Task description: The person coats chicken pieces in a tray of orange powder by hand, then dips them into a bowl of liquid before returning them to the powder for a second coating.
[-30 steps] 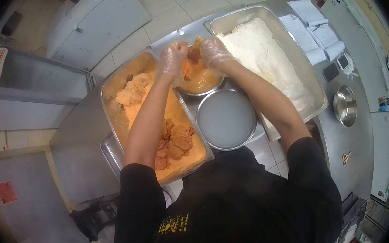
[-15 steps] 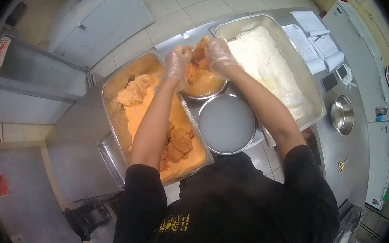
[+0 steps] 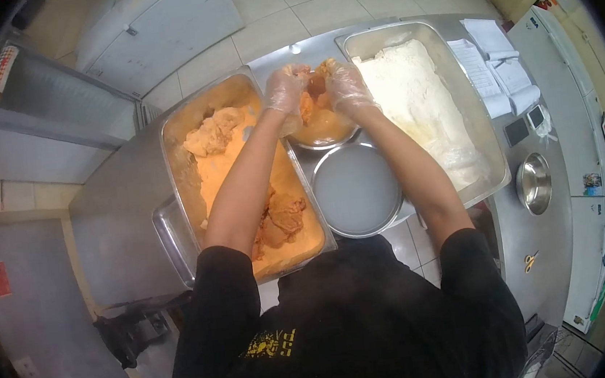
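Observation:
Both of my hands wear clear plastic gloves and are held above a metal bowl of orange liquid [image 3: 322, 127]. My left hand [image 3: 284, 92] and my right hand [image 3: 348, 88] have their fingers closed on a piece of orange marinated meat [image 3: 316, 88], stretched between them. To the left, a deep steel tray [image 3: 179, 182] contains orange batter-like mix, a pale orange lump [image 3: 215, 132] and darker coated meat pieces [image 3: 283, 216]. White flour [image 3: 413, 94] fills most of the steel tray [image 3: 492, 149] on the right. Close to my body sits a round pan of cloudy liquid [image 3: 357, 191].
On the right-hand counter are papers [image 3: 488, 36], two phones [image 3: 516, 131], an upturned-looking steel bowl [image 3: 533, 183] and yellow-handled scissors [image 3: 531, 262]. A white chest freezer [image 3: 164, 38] stands beyond the counter, and tall white fridges [image 3: 554, 77] line the right.
My hands stay over the bowl with the meat between them and have shifted only slightly. The whole view has moved a little.

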Demonstrator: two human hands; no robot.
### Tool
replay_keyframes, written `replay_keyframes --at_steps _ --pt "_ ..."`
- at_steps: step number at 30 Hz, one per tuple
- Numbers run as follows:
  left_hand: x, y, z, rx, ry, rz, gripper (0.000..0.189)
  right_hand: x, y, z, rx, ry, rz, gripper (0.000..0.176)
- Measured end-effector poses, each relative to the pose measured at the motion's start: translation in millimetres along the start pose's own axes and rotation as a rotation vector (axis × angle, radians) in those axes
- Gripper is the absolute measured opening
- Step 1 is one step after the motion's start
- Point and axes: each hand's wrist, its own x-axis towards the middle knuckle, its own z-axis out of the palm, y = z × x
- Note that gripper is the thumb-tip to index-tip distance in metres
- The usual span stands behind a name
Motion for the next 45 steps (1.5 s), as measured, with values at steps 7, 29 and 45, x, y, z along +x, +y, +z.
replay_keyframes --at_steps 7,29,45 --pt "-8 37 -20 -0.063 -0.026 -0.027 0.030 5 -23 -20 0.300 -0.160 0.167 0.021" --pt "8 -3 -2 0.084 -0.022 0.025 0.029 -5 -29 -18 0.032 -0.049 0.008 0.018" --pt "-14 -4 15 0.094 -0.121 -0.269 0.035 -19 -16 2 0.228 -0.340 0.407 0.038"
